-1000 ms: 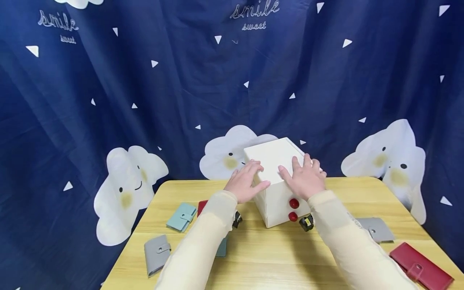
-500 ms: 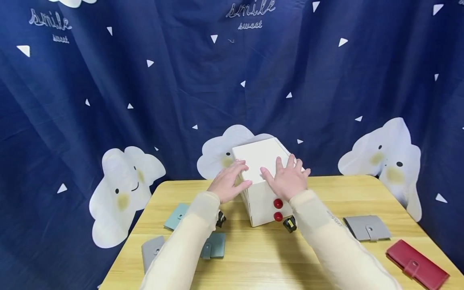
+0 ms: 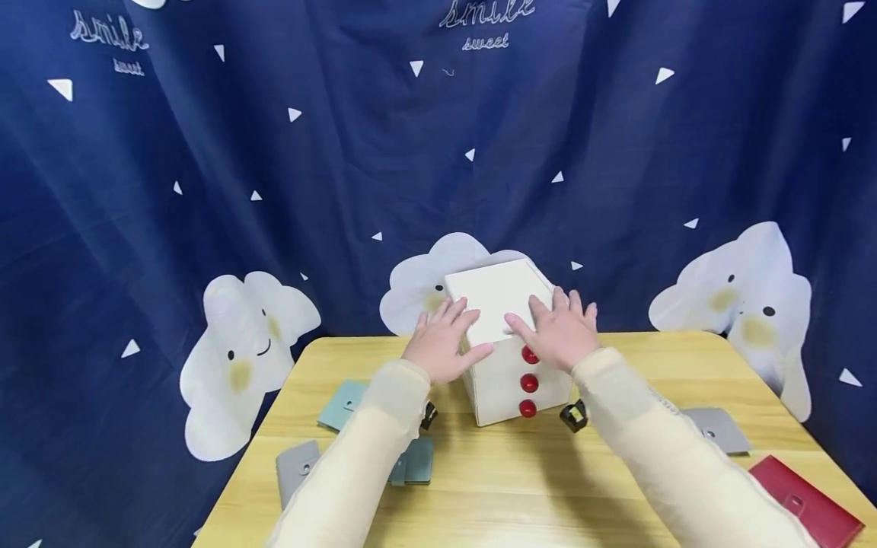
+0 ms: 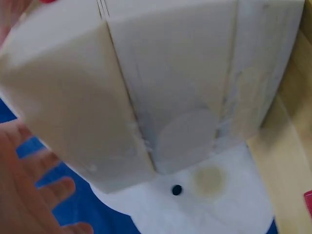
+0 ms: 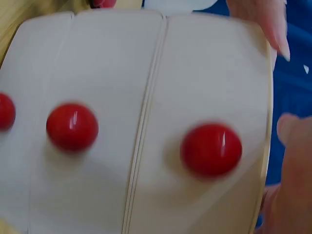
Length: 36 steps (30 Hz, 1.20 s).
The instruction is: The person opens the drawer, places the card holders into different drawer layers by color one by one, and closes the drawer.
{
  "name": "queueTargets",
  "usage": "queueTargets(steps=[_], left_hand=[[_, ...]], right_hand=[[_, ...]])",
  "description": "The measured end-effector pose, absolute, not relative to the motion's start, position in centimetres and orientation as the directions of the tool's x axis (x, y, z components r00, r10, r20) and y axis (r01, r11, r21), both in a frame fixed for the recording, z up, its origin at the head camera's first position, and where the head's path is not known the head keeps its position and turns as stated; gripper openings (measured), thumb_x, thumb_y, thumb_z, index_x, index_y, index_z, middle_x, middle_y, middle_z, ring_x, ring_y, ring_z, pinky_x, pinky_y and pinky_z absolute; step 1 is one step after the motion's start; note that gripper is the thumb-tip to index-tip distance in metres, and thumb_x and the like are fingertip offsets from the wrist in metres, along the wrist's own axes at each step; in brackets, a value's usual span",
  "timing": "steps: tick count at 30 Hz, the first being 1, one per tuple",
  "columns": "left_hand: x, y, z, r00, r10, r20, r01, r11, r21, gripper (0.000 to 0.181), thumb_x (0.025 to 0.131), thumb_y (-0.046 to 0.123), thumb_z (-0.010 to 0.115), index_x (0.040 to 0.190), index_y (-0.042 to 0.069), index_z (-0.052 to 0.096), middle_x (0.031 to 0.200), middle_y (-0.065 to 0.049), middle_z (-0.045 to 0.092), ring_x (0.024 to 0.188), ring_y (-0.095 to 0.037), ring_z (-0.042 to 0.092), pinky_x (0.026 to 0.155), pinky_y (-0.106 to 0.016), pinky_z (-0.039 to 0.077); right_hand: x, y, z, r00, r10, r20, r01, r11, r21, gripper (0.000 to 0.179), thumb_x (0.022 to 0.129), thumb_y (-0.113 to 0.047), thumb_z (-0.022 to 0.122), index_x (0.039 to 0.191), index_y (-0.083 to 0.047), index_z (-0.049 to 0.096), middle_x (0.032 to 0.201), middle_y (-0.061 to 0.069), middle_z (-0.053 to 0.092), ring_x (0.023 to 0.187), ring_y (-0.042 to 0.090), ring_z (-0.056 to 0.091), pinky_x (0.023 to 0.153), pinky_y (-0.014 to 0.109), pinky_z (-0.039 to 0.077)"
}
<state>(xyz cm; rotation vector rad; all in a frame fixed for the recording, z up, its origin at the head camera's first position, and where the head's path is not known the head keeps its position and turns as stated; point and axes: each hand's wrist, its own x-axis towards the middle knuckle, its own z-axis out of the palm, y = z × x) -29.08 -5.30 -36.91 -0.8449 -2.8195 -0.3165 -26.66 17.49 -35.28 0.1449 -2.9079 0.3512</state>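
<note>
A white box (image 3: 499, 297) with a column of three red knobs (image 3: 529, 383) on its front stands towards the table's far side, turned at an angle. My left hand (image 3: 441, 346) is at its upper left edge, fingers spread and thumb out over the front. At the upper right edge is my right hand (image 3: 562, 331), fingers fanned and thumb towards the top front edge. Seams cross the side of the box (image 4: 170, 87) in the left wrist view. The right wrist view shows the glossy knobs close up, with a double groove between two of them.
Snap wallets lie around on the wooden table (image 3: 507, 495): light teal (image 3: 341, 405), grey (image 3: 293, 468) and darker teal (image 3: 414, 462) at left, grey (image 3: 719, 428) and red (image 3: 805, 498) at right. My sleeves partly cover some. A blue curtain (image 3: 356, 152) hangs close behind.
The box has shifted left, both hands moving with it. My right hand has then moved slightly right across it, uncovering the top red knob. The head view has swayed slightly.
</note>
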Motion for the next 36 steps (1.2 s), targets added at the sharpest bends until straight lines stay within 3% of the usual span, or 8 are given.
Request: queueTargets(steps=[4,10,15,27,36], left_hand=[[-28.8,-3.5,-36.6,-0.841,0.503,0.201,0.525,0.848,0.074,0.086,0.083,0.084,0.017,0.150,0.032,0.033,0.159,-0.006,0.021,0.146,-0.030,0.011,0.110,-0.064,0.013],[-28.7,-1.5,-35.9,-0.873,0.459,0.166,0.463,0.886,-0.016,0.084,0.084,0.082,0.013,0.151,0.034,0.031,0.158,-0.010,0.022,0.145,-0.037,0.011,0.111,-0.064,0.010],[-28.4,-0.3,-35.6,-0.898,0.419,0.135,0.422,0.907,-0.009,0.083,0.086,0.081,0.012,0.151,0.033,0.031,0.156,-0.014,0.026,0.142,-0.044,0.015,0.110,-0.065,0.012],[-29.4,-0.1,-36.5,-0.894,0.421,0.155,0.428,0.904,0.012,0.079,0.086,0.080,0.011,0.151,0.037,0.028,0.158,-0.011,0.022,0.144,-0.042,0.010,0.108,-0.068,0.013],[-31.1,-2.2,-36.8,-0.888,0.445,0.113,0.453,0.889,0.061,0.078,0.085,0.081,0.013,0.151,0.041,0.025,0.160,-0.006,0.016,0.145,-0.038,0.005,0.106,-0.070,0.014]], right_hand=[[-27.8,20.0,-35.1,-0.953,-0.176,0.245,-0.237,0.940,-0.246,0.086,0.089,-0.075,0.029,0.146,-0.012,0.042,0.155,0.023,0.021,0.141,0.050,0.007,0.104,0.074,0.004],[-29.6,22.0,-35.4,-0.904,-0.345,0.251,-0.406,0.876,-0.260,0.075,0.094,-0.066,0.038,0.148,-0.014,0.039,0.157,0.013,0.023,0.145,0.038,0.009,0.108,0.067,0.010],[-30.6,22.3,-35.9,-0.869,-0.439,0.228,-0.491,0.821,-0.292,0.071,0.094,-0.061,0.044,0.147,-0.014,0.041,0.156,0.011,0.027,0.145,0.033,0.013,0.112,0.059,0.014],[-31.2,22.4,-36.7,-0.877,-0.421,0.231,-0.472,0.843,-0.256,0.071,0.094,-0.064,0.041,0.148,-0.017,0.040,0.155,0.010,0.029,0.145,0.033,0.016,0.114,0.053,0.018],[-31.3,20.5,-36.9,-0.891,-0.401,0.211,-0.443,0.868,-0.224,0.076,0.094,-0.067,0.032,0.149,-0.015,0.036,0.156,0.013,0.025,0.145,0.034,0.012,0.115,0.051,0.014]])
